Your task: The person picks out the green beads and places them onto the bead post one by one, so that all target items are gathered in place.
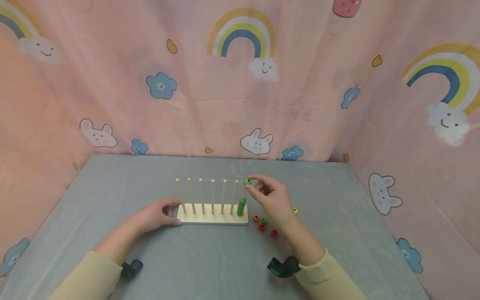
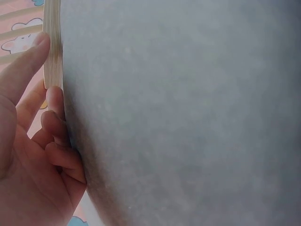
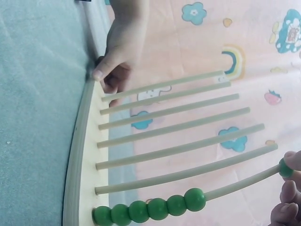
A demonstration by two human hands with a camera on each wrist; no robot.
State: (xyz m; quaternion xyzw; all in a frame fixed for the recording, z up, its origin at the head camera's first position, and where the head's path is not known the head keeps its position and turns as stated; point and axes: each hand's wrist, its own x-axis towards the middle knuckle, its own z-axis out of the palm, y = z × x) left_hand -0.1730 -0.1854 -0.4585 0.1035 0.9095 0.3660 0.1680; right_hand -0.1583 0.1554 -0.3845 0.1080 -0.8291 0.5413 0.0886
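A pale wooden base [image 1: 213,219] with a row of upright pegs [image 3: 178,135] stands on the table. My left hand [image 1: 157,214] grips the base by its left end, thumb in front; the left wrist view shows the fingers [image 2: 55,101] at the wood's edge [image 2: 53,47]. Several green beads [image 3: 157,208] are stacked at the bottom of the rightmost peg. At that peg's tip my right hand [image 1: 271,198] pinches another green bead [image 1: 247,181] between thumb and forefinger. In the right wrist view this bead [image 3: 285,167] sits right at the peg's end.
Right of the base lie loose beads: an orange one [image 1: 256,218], a green one [image 1: 264,221], and two red ones [image 1: 274,233]. A yellow bead [image 1: 295,211] shows partly behind the right wrist. A pink patterned curtain [image 1: 232,104] borders the grey table [image 1: 210,266].
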